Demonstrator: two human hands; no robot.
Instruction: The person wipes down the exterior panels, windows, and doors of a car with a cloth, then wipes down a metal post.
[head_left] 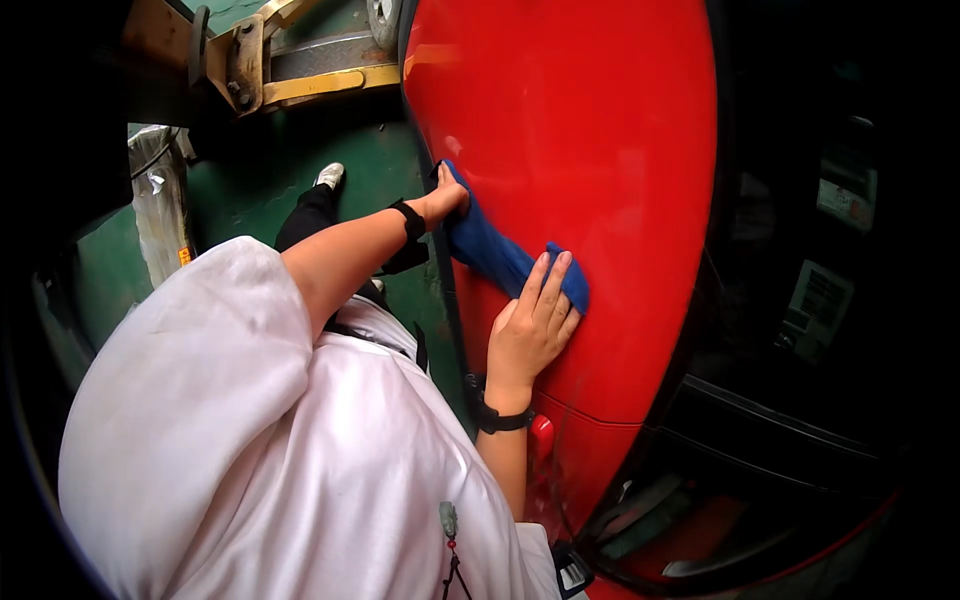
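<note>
A blue cloth (490, 255) lies in a long, bunched strip across a glossy red car panel (620, 170). My left hand (450, 198) is closed on the cloth's upper end, beside the panel's left edge. Lower on the panel, my right hand (533, 328) lies flat over the other end, its fingers stretched out and pressing the cloth to the paint. Blue fabric shows around those fingertips. Dark bands circle both wrists. Part of my left hand's grip is hidden by the hand itself.
Dark car glass (800, 250) with reflections borders the panel on the right. A red door handle (541, 432) is near my right wrist. At upper left stands a lift arm (330, 85) with yellow edging, above the green floor (240, 190). A plastic-wrapped post (160, 215) is at left.
</note>
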